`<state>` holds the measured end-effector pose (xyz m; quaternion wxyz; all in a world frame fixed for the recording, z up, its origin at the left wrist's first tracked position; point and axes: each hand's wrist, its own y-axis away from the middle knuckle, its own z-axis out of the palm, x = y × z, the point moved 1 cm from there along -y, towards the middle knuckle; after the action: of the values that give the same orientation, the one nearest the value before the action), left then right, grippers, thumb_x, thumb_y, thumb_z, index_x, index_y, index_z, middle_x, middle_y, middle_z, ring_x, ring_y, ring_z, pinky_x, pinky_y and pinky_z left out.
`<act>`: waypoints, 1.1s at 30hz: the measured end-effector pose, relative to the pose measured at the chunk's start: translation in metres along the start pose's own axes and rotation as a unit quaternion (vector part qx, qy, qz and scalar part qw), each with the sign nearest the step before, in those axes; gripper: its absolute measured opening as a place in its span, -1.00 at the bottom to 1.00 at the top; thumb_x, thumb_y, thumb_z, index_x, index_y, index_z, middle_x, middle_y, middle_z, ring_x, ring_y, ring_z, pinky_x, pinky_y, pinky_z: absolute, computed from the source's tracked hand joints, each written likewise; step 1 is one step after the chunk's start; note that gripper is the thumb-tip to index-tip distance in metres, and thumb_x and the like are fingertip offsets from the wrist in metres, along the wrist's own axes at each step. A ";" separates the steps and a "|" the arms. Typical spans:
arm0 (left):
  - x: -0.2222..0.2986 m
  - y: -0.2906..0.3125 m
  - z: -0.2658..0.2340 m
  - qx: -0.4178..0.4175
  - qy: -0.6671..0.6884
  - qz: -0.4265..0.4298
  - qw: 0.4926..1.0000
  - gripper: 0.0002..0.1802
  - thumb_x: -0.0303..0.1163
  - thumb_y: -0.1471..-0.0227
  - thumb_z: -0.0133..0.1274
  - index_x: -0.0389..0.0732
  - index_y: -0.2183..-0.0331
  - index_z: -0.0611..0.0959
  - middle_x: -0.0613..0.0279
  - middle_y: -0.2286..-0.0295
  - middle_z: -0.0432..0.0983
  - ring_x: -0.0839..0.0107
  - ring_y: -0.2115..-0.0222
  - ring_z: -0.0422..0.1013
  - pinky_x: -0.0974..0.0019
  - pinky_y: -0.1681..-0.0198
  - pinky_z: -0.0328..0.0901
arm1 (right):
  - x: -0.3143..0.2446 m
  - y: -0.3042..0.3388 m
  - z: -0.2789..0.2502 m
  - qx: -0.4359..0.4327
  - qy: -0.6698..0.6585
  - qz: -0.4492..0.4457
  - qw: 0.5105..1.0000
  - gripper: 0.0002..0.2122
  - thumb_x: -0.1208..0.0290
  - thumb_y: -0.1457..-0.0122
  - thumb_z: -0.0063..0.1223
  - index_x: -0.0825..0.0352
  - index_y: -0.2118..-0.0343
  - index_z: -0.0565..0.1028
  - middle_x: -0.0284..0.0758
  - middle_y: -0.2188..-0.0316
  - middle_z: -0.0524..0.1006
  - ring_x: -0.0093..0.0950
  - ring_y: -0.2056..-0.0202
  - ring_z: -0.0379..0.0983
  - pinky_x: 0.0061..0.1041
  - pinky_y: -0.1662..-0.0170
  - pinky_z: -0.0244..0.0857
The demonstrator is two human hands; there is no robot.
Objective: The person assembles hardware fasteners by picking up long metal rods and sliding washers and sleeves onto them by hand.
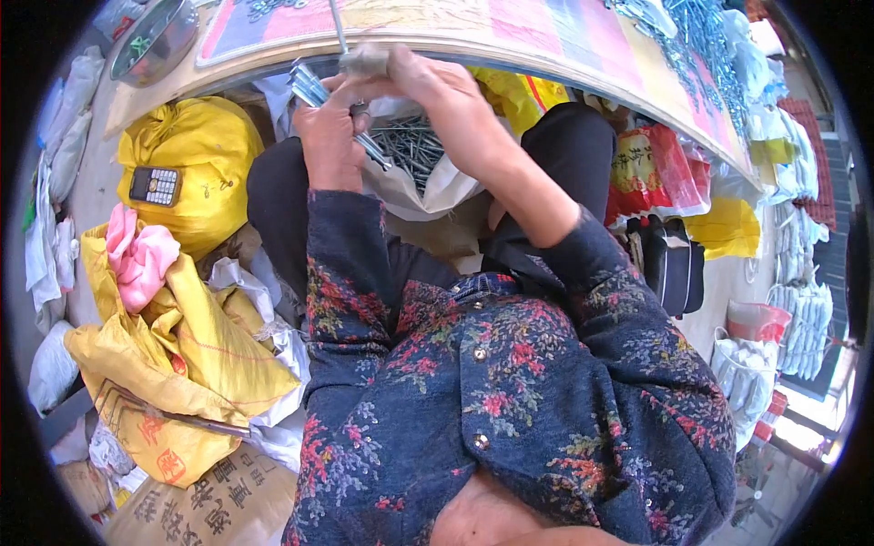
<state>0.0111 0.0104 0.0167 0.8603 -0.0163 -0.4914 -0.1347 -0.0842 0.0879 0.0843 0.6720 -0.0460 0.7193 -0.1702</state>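
The left hand (332,123) is closed around a bundle of metal bolts (310,85), hiding their middles; the right hand (446,91) curls close beside it, too blurred to tell what it pinches. The bolts look stiff, light singly and apt to slide, so mid-shank should be the surest hold. Below, a white sack (442,195) holds loose metal pieces (408,153), partly covered; beyond, a thin rod (339,25) runs out of view

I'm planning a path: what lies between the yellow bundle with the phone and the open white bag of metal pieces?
In the head view, the dark-trousered left knee and the left hand lie between the yellow bundle and white bag.
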 end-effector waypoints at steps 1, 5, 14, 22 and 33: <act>0.002 -0.002 -0.005 -0.027 0.036 -0.028 0.999 -0.90 -0.58 0.10 0.15 -0.34 0.41 0.60 0.18 0.54 0.53 0.58 0.68 0.34 0.59 0.69 0.11 | -0.001 0.004 0.004 -0.006 -0.147 0.016 0.989 -0.67 0.21 -0.29 -0.12 0.42 0.14 0.49 -0.31 0.24 0.55 -0.58 0.24 0.42 -0.52 0.14 0.31; 0.006 0.009 -0.003 -0.136 0.108 -0.126 0.977 -0.87 -0.54 0.08 0.16 -0.34 0.39 0.60 0.21 0.56 0.49 0.62 0.72 0.24 0.62 0.71 0.06 | 0.017 -0.027 -0.041 0.030 -0.019 0.012 0.999 -0.72 0.31 -0.22 0.03 0.39 0.11 0.51 -0.33 0.25 0.57 -0.61 0.29 0.49 -0.62 0.19 0.35; -0.003 0.021 -0.005 -0.083 -0.176 0.051 0.980 -0.87 -0.45 0.09 0.24 -0.29 0.43 0.65 0.32 0.60 0.53 0.70 0.66 0.31 0.61 0.66 0.07 | 0.040 -0.012 -0.023 0.017 0.305 -0.008 0.952 -0.76 0.32 -0.14 0.03 0.41 0.30 0.57 -0.07 0.56 0.52 -0.39 0.48 0.54 -0.42 0.38 0.37; -0.001 0.016 -0.029 -0.084 -0.234 0.020 0.969 -0.79 -0.37 0.05 0.24 -0.29 0.36 0.66 0.34 0.50 0.57 0.74 0.64 0.26 0.61 0.62 0.08 | 0.065 -0.010 -0.043 0.003 0.357 0.051 0.933 -0.73 0.25 -0.11 0.07 0.40 0.32 0.56 0.00 0.52 0.52 -0.16 0.42 0.53 -0.29 0.32 0.36; -0.006 0.025 -0.021 -0.280 -0.246 -0.112 0.921 -0.75 -0.26 -0.07 0.10 -0.27 0.34 0.64 0.37 0.49 0.50 0.73 0.68 0.11 0.58 0.64 -0.03 | 0.038 -0.008 -0.049 -0.159 0.163 0.039 0.973 -0.72 0.26 -0.14 0.15 0.32 0.17 0.54 -0.44 0.43 0.51 -0.66 0.36 0.42 -0.63 0.27 0.31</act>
<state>0.0318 0.0321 0.0039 0.6524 -0.2337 -0.6282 -0.3537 -0.1369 0.0776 0.0524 0.5357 -0.0956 0.8383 -0.0330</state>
